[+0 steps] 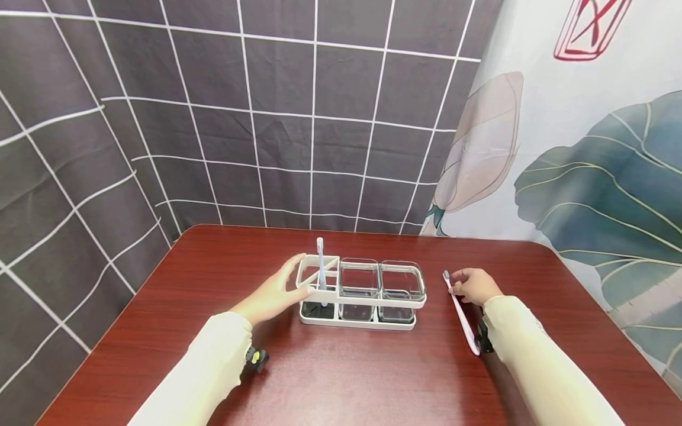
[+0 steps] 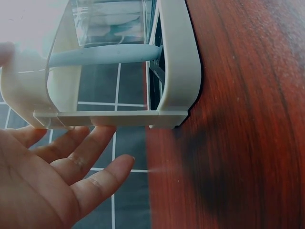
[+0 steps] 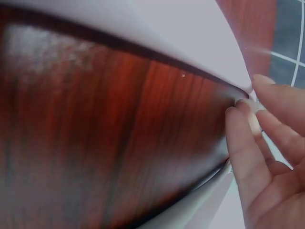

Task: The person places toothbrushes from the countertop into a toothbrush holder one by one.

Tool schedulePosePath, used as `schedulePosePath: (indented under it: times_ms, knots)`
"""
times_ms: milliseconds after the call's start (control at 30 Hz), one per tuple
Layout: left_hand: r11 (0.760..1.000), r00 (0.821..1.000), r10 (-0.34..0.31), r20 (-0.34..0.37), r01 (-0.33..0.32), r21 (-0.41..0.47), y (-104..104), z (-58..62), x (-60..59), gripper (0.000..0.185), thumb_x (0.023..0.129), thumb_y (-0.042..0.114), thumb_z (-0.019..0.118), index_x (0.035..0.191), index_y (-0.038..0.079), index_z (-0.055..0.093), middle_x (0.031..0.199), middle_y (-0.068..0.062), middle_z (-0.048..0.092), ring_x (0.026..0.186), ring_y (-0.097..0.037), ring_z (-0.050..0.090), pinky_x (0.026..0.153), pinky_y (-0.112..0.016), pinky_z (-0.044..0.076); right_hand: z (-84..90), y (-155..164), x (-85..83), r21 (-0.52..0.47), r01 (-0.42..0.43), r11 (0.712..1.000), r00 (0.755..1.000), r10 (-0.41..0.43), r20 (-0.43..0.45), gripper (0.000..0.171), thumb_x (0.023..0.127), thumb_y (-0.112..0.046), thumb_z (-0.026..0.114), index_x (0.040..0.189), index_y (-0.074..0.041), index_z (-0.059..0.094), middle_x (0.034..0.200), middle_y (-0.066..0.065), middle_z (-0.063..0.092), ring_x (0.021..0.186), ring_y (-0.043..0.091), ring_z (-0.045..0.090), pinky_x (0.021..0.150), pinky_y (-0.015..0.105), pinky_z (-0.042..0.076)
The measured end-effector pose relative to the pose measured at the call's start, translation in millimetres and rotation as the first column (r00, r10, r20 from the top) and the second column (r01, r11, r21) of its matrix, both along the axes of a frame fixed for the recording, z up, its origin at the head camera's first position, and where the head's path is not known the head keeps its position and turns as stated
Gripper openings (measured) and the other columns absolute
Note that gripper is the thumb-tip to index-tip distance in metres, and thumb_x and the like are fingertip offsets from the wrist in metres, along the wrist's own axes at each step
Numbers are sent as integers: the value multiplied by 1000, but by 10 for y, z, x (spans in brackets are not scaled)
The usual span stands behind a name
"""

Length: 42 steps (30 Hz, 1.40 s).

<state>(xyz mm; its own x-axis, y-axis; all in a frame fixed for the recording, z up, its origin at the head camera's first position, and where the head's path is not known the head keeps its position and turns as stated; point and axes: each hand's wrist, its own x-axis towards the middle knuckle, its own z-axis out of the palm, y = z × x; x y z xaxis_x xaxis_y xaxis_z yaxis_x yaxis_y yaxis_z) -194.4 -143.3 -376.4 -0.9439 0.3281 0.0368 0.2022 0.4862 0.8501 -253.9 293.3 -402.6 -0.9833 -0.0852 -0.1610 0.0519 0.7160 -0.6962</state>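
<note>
A white three-slot holder [image 1: 367, 301] stands mid-table with a pale blue toothbrush [image 1: 321, 266] upright in its left slot. Two clear cups [image 1: 359, 279] [image 1: 402, 283] fill the other slots. My left hand [image 1: 277, 291] lies with straight fingers against the holder's left end; the left wrist view shows the hand [image 2: 62, 176] just under the holder's frame [image 2: 178, 71], with the brush handle [image 2: 105, 55] inside it. My right hand [image 1: 474, 285] pinches a pink-white toothbrush [image 1: 462, 322] near its head, and the brush lies on the table. In the right wrist view the fingers [image 3: 267, 157] close on the blurred pale handle [image 3: 181, 33].
The red-brown wooden table [image 1: 346, 378] has rounded far corners. A dark grid-patterned curtain [image 1: 240, 118] hangs behind and to the left, a leaf-print curtain [image 1: 586, 148] to the right. A small black wrist device [image 1: 256, 358] sits under my left sleeve.
</note>
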Motion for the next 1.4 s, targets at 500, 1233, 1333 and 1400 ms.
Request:
schedulePosePath:
  times_ms: [500,1233,1333,1400]
  knots:
    - [1000,1000,8,-7,-8,-18,-1,-5,8,79,89,30,66,152,11,23,154,-16,29,135,-43,36,108,-57,31,18,-50,-68,22,37,999,997,-39,61,25,81,3,67,101,18,61,75,10,68,70,17,65,63,37,58]
    - [1000,1000,19,-9,-19,-13,8,1,6,77,88,27,66,151,11,25,153,-18,31,133,-47,37,107,-58,32,48,-106,-53,48,97,994,994,-99,37,19,81,-1,62,94,13,65,72,7,65,61,14,60,58,34,58]
    - [1000,1000,17,-13,-17,-15,7,8,13,77,89,28,66,152,10,25,153,-18,30,133,-47,37,107,-58,32,74,-121,-56,36,99,994,995,-100,25,21,82,0,62,97,15,64,75,11,65,63,15,61,59,34,58]
    - [1000,1000,16,-15,-16,-16,7,11,16,78,89,28,66,152,9,24,153,-18,30,133,-46,37,107,-58,32,107,-139,-57,19,105,994,994,-106,9,24,82,1,61,100,16,63,81,16,66,64,16,62,60,34,58]
